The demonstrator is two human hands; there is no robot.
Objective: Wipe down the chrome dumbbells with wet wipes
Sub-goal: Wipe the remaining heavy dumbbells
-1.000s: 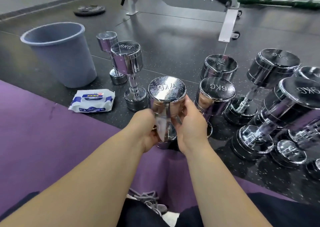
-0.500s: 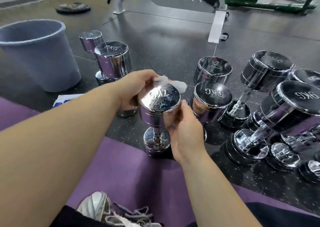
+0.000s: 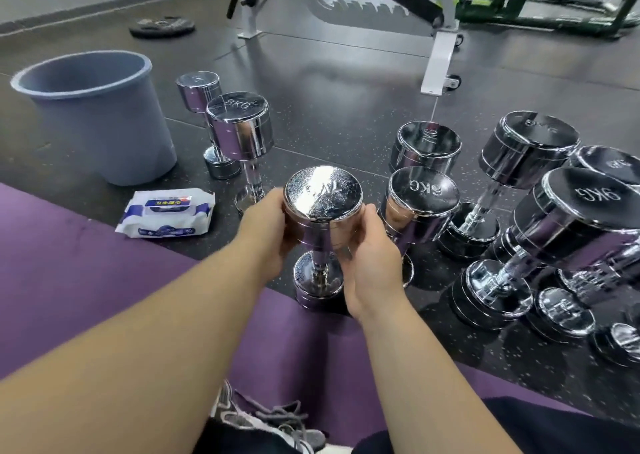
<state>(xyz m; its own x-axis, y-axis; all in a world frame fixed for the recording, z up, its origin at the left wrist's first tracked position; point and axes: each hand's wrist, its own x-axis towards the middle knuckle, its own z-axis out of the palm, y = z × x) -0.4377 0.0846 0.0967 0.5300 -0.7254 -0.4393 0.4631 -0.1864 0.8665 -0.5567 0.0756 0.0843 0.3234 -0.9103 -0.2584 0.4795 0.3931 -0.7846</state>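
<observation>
A chrome dumbbell marked 7KG (image 3: 322, 192) stands upright at the edge of the purple mat (image 3: 69, 263), its top face speckled with wet drops. My left hand (image 3: 268, 232) curls round the left side of its upper head. My right hand (image 3: 370, 259) grips the right side, thumb up along the rim. No wet wipe shows; anything under my left palm is hidden. A pack of wet wipes (image 3: 166, 216) lies on the floor to the left.
A grey bucket (image 3: 100, 121) stands far left, with an 8KG dumbbell (image 3: 239, 124) and a smaller one beside it. Several chrome dumbbells crowd the right, among them a 6KG (image 3: 422, 194) and a 9KG (image 3: 588, 197). A bench frame (image 3: 440, 62) and a weight plate (image 3: 161, 27) lie beyond.
Half a second ago my left hand held a white wipe over the dumbbell's top face. It has dropped to the side of the head, the wipe is out of sight, and the top is wet.
</observation>
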